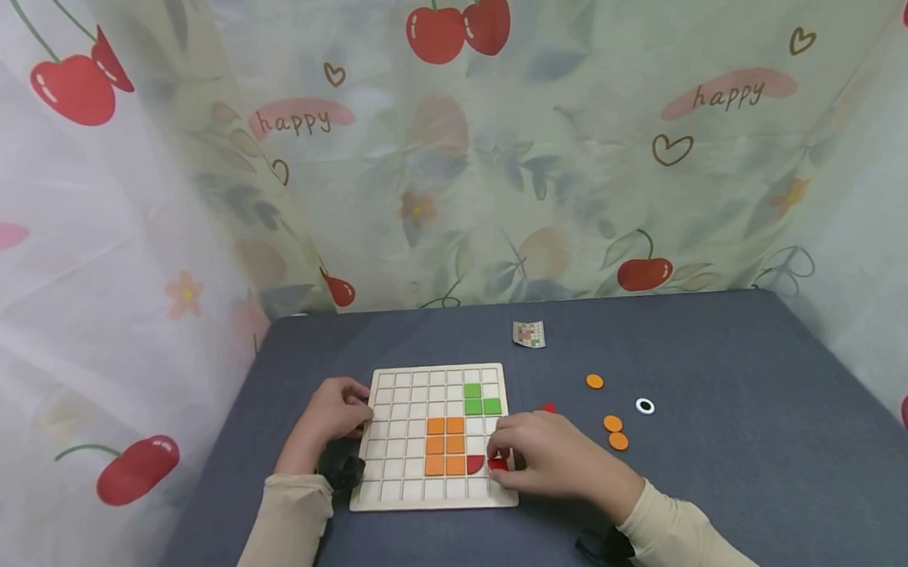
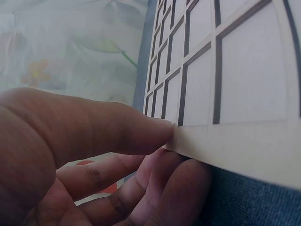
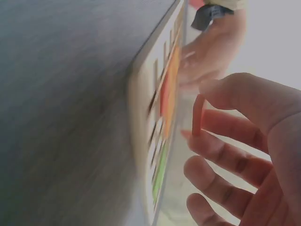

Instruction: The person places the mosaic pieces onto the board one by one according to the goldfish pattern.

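Note:
A pale wooden grid board (image 1: 396, 436) lies on the table. My left hand (image 1: 333, 414) pinches its left edge, with the thumb (image 2: 141, 132) on the rim and the other fingers curled at the underside. Over the board's right columns, my right hand (image 1: 553, 455) holds a thin red piece (image 3: 198, 115) between thumb and fingers, just off the surface. A red quarter-round piece (image 1: 475, 464) sits in a square beside several orange square tiles (image 1: 445, 446). Green square tiles (image 1: 473, 406) occupy squares in the upper right part. The held piece's full outline is hidden by the fingers.
Right of the board lie orange discs (image 1: 613, 423) and a white ring-shaped piece (image 1: 645, 406) with a dark centre. Another red piece (image 1: 549, 408) shows partly behind the right hand. A small patterned card (image 1: 529, 334) lies farther back. Printed curtains (image 1: 459, 150) enclose the dark tabletop (image 1: 720, 393).

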Demonstrator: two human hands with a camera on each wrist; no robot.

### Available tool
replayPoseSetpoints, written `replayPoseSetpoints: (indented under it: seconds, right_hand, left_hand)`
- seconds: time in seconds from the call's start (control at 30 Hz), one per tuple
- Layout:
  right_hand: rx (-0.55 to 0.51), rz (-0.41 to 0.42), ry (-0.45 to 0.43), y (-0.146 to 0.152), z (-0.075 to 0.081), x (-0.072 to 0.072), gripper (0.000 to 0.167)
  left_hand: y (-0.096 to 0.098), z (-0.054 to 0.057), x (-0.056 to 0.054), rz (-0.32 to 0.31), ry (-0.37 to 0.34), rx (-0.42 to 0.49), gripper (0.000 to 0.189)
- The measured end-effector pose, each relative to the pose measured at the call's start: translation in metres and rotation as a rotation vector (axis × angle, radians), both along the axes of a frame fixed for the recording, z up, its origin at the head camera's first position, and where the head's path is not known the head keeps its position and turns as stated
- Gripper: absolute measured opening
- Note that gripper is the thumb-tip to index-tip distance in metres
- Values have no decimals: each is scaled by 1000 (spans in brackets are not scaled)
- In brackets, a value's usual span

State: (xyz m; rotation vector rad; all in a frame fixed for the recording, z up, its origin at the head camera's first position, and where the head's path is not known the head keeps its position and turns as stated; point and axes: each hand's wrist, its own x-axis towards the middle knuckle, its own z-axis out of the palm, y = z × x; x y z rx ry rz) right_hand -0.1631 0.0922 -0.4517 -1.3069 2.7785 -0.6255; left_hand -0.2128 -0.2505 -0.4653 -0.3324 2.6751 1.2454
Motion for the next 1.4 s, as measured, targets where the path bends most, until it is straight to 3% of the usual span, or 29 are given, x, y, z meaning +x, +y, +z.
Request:
replayPoseSetpoints:
  seconds: [0.23,0.63,0.97,1.23,1.4]
  right_hand:
    - [-13,83,40,-50,3,-8,7]
    - [30,117,91,-105,-2,-18,7]
    - [109,86,83,-118,-9,-21,7]
    - [124,82,107,-117,-9,-20,14]
    - [112,100,117,-115,-7,-19,8]
  left_hand:
    - [-1,0,0,1,1,9,34]
    - [0,1,2,-6,9,17,33]
    - [-2,2,1,-12,6,17,32]
    - [-2,1,1,-9,8,18,32]
    - [-2,1,1,-11,10,17,32]
